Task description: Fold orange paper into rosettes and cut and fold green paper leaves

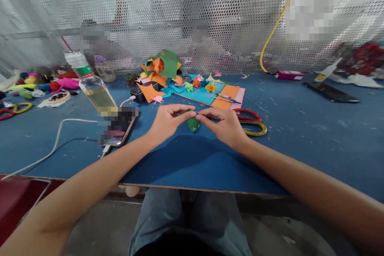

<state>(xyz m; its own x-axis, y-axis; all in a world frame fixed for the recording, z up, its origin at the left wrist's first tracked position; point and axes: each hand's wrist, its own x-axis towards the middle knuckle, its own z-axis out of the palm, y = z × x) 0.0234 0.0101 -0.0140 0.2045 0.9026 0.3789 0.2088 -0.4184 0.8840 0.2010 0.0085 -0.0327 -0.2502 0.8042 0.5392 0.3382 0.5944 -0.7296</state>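
Folding is in hand: left hand (168, 122) and right hand (225, 125) pinch small green folded paper piece (193, 123) at frame centre; next crease likely needs firm pressing.

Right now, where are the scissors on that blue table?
In the head view, the red and yellow scissors lie flat on the blue table, just beyond the right hand, in front of the orange paper sheet.
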